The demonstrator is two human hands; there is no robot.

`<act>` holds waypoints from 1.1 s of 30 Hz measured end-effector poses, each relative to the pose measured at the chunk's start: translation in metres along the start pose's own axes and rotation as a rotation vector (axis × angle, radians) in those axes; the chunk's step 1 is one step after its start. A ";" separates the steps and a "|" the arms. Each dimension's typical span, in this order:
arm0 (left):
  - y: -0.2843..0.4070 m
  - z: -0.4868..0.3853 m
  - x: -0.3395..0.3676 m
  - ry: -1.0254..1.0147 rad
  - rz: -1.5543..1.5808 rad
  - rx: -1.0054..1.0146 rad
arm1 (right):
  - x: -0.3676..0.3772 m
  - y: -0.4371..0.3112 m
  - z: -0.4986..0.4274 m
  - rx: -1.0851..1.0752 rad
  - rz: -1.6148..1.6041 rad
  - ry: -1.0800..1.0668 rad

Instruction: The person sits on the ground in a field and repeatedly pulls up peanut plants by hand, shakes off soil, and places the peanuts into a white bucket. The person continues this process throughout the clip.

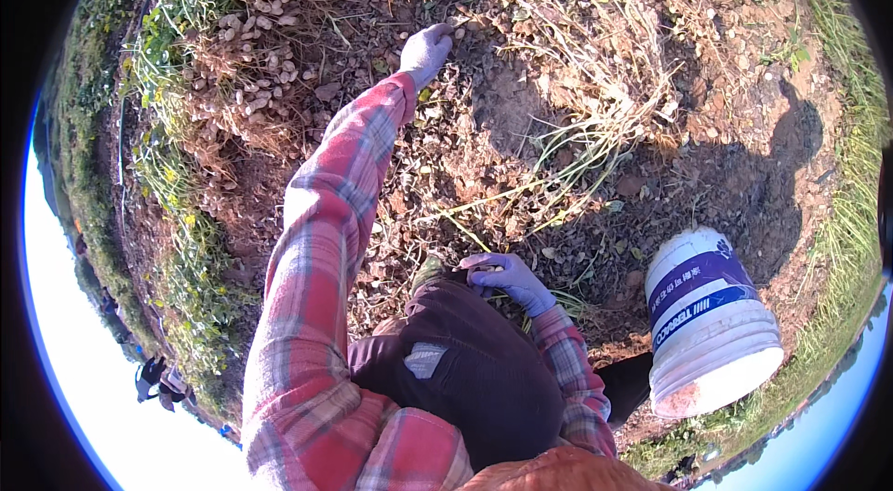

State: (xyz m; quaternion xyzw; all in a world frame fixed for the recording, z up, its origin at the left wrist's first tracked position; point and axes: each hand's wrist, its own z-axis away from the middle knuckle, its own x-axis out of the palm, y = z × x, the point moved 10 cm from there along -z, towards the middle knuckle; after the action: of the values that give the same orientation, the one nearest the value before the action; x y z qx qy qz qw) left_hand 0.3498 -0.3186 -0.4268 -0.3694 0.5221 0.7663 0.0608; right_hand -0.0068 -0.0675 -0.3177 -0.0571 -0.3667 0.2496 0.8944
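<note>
My left hand, in a pale glove, reaches out to the leaf-littered soil at the top middle. Its fingertips are beside a loose peanut; whether they grip anything is hidden. Close to my dark-trousered knee, my right hand, also gloved, has its fingers curled around a few peanuts. Left of my outstretched arm lies a heap of uprooted peanut plants, their roots thick with pods. Dry, pale plant stalks lie on the ground to the right of my left hand.
A white plastic bucket with a blue printed band is on my right, its ribbed rim towards the lower edge. Grass borders the soil at far right. Other people appear small at the far lower left. My shadow falls near the bucket.
</note>
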 end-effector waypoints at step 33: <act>-0.041 -0.005 -0.072 -0.119 0.354 -0.339 | -0.032 0.026 0.036 -0.103 -0.189 0.228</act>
State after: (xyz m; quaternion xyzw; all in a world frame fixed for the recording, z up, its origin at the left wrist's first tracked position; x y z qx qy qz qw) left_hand 0.4234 -0.2832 -0.4130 -0.2314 0.4381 0.8621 -0.1065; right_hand -0.0612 -0.0640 -0.3194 -0.0961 -0.2787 0.1370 0.9457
